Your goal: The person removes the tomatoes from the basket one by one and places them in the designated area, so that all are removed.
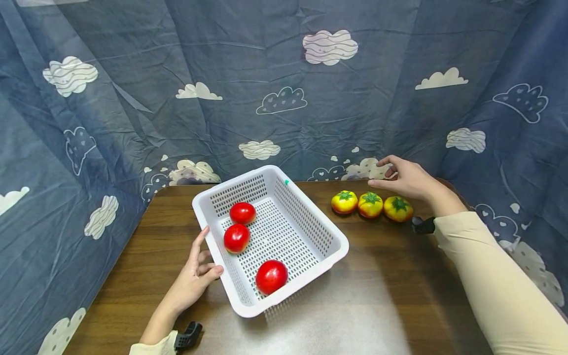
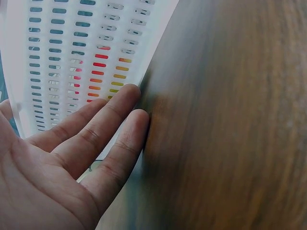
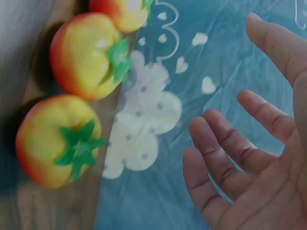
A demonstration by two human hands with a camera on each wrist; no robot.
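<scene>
A white perforated plastic basket (image 1: 326, 235) sits at an angle on the wooden table. Inside it are three red tomato-like fruits: one at the back (image 1: 242, 213), one just in front of it (image 1: 237, 238) and one near the front wall (image 1: 271, 277). My left hand (image 1: 194, 276) rests against the basket's left side, thumb and index finger at the rim. The left wrist view shows its other fingers nearly straight, by the slotted wall (image 2: 57, 52). My right hand (image 1: 406, 180), holding nothing, hovers above and behind a row of three yellow-red toy tomatoes (image 1: 370, 205) with green leafy tops.
The brown wooden table (image 1: 372, 296) ends at the back against a dark blue cloth (image 1: 239, 54) printed with clouds. This cloth also hangs along the left and right sides. A black band (image 1: 188, 336) is worn on the left wrist, another (image 1: 423, 225) on the right.
</scene>
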